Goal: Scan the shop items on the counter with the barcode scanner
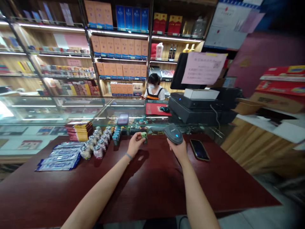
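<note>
Left hand (135,144) pinches a small green carton (144,137), held upright and clamped between thumb and fingers, above a dark red counter (147,190). Right hand (177,149) grips a handheld barcode scanner (173,133), long axis leaning away and left, nose aimed at the carton, just apart. A phone (199,149) lies nearby; a glass display case (78,111) and shelves of boxed goods (124,47) stand beyond, with a person in an apron (154,92) behind.

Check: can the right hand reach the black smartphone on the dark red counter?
Probably yes. The right hand sits near the black smartphone, only bare dark red counter between them, but its grey handheld barcode scanner likely needs setting down first.
</note>
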### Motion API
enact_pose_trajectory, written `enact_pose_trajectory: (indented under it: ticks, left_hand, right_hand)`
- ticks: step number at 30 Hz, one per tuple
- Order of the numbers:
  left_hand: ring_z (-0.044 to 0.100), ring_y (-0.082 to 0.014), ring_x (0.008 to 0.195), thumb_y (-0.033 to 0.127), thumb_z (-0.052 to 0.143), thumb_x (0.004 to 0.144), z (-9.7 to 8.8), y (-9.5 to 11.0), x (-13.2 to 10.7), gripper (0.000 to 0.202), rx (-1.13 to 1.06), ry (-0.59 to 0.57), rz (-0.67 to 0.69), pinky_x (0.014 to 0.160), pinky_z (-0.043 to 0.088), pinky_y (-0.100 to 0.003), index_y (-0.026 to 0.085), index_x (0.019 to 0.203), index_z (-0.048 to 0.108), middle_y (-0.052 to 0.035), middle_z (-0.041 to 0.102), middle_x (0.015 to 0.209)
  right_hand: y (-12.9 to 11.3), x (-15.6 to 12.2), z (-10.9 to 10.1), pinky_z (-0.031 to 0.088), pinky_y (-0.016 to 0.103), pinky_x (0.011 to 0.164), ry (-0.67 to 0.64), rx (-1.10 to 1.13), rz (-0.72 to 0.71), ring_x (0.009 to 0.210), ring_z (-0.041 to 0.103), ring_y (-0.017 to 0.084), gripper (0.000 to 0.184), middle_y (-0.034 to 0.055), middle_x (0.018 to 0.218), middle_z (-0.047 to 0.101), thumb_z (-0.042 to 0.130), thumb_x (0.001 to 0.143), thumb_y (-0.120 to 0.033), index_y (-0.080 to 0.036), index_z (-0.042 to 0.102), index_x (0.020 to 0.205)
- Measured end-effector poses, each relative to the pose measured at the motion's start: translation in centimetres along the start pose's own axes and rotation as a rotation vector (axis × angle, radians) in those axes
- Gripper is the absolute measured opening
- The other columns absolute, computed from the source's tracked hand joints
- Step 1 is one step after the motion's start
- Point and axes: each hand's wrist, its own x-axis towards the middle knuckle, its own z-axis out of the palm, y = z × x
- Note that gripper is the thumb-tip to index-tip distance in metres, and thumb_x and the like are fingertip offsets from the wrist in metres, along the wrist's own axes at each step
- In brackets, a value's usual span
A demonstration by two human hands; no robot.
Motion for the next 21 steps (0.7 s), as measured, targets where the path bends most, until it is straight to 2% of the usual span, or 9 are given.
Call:
enact_pose_trajectory:
  ticks: [4, 8, 12, 16, 21]
  left_hand:
    - [0.063, -0.017, 0.082, 0.02, 0.081, 0.07, 4.9, -1.1, 0.5, 0.032, 0.043, -0.036, 0.034, 0.081, 0.051, -0.031, 0.02, 0.099, 0.068, -0.0014, 0.067, 0.086]
    - [0.063, -0.0174, 0.085, 0.016, 0.08, 0.07, 9.5, -2.6, 0.6, 0.032, 0.041, -0.061, 0.044, 0.085, 0.051, -0.032, 0.02, 0.099, 0.067, -0.0017, 0.066, 0.088]
    - [0.065, -0.0183, 0.087, 0.013, 0.079, 0.069, 13.1, -4.1, 0.4, 0.03, 0.059, -0.066, 0.025, 0.088, 0.052, -0.034, 0.02, 0.094, 0.064, -0.0027, 0.067, 0.089]
    - [0.066, -0.0193, 0.087, 0.013, 0.078, 0.072, 15.3, -5.4, 0.3, 0.027, 0.092, -0.071, -0.008, 0.089, 0.052, -0.036, 0.02, 0.095, 0.065, -0.004, 0.069, 0.09]
    - [0.064, -0.0203, 0.089, 0.012, 0.081, 0.068, 16.3, -6.7, 0.7, 0.031, 0.083, -0.047, 0.02, 0.095, 0.049, -0.038, 0.022, 0.094, 0.068, -0.0036, 0.069, 0.092]
  right_hand:
    - [-0.3, 0.6, -2.0, 0.045, 0.028, 0.047, 0.069, 0.118, 0.08, 0.04, 0.053, 0.014, 0.039, -0.0052, 0.051, 0.059, 0.075, 0.077, -0.051, -0.02, 0.06, 0.096]
    - [-0.2, 1.1, -3.5, 0.043, 0.027, 0.045, 0.124, 0.158, 0.1, 0.039, 0.051, 0.014, 0.039, -0.0059, 0.05, 0.058, 0.076, 0.076, -0.052, -0.021, 0.058, 0.091]
    - [0.1, 1.3, -4.2, 0.041, 0.026, 0.043, 0.174, 0.222, 0.104, 0.039, 0.048, 0.012, 0.036, -0.0074, 0.051, 0.057, 0.077, 0.076, -0.047, -0.022, 0.056, 0.092]
    - [0.3, 1.3, -4.6, 0.039, 0.025, 0.042, 0.196, 0.269, 0.112, 0.038, 0.046, 0.011, 0.032, -0.0087, 0.05, 0.054, 0.075, 0.077, -0.045, -0.023, 0.053, 0.089]
    - [0.7, 1.3, -5.0, 0.041, 0.025, 0.043, 0.192, 0.271, 0.139, 0.039, 0.048, 0.011, 0.032, -0.0075, 0.05, 0.055, 0.074, 0.078, -0.046, -0.023, 0.052, 0.079]
